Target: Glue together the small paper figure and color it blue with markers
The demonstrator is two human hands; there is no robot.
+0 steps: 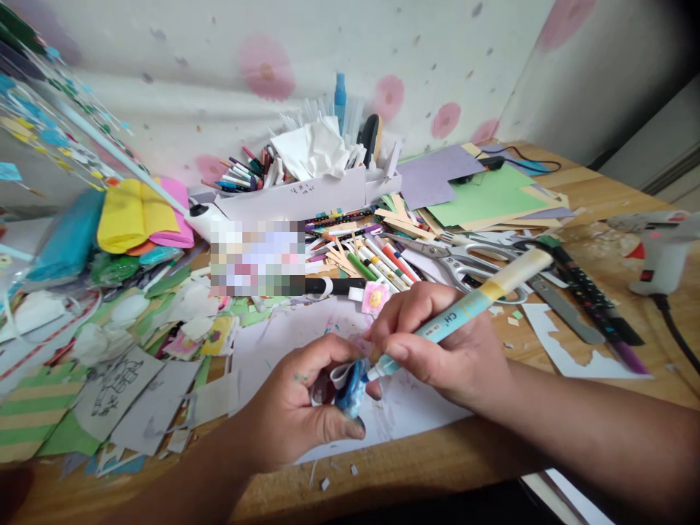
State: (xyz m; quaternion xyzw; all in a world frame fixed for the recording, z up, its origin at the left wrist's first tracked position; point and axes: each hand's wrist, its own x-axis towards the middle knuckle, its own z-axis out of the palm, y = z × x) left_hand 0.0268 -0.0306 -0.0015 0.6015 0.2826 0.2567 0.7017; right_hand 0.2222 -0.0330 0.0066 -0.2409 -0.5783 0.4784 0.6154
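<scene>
Between the fingers and thumb of my left hand (306, 401) is a small blue-and-white craft piece (353, 390), with a curled white strip at its back; its exact kind I cannot make out. My right hand (448, 350) grips a marker (459, 313) with a light-blue and yellow barrel, slanting down to the left. The marker's tip meets the blue surface of the piece. Both hands are over a white sheet of paper (415, 408) stained with colour. Just beyond them lies a small pink square with a yellow flower (375, 297).
Paper scraps (120, 386) cover the left side. Several markers (383, 259), scissors (464, 262) and a utility knife (569, 310) lie behind my hands. At the back stands a white box (306, 193) of pens and tissue. A glue gun (661, 251) with a cord stands at right.
</scene>
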